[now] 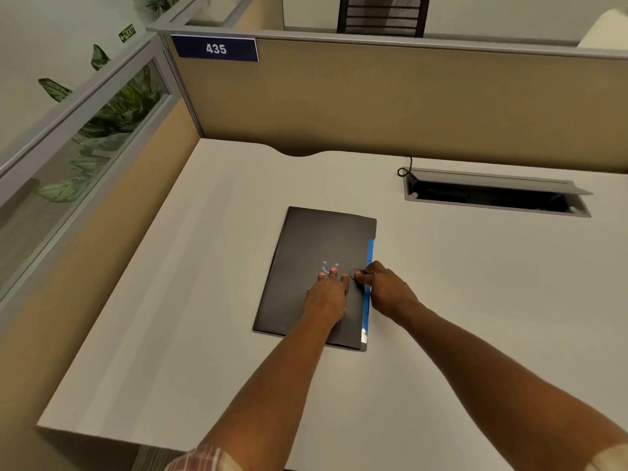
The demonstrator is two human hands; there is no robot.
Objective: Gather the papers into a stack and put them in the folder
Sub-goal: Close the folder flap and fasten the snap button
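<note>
A dark grey folder lies closed on the white desk, its long side running away from me. A blue strip shows along its right edge, with a sliver of white paper at the near right corner. My left hand rests flat on the cover with fingers spread, just below a small blue smiley mark. My right hand pinches the folder's right edge at the blue strip, near a small dark clasp. No loose papers are in view.
An open cable hatch with a raised flap is set into the desk at the back right, a black cable looping at its left end. Beige partition walls close off the back and left, with a sign reading 435.
</note>
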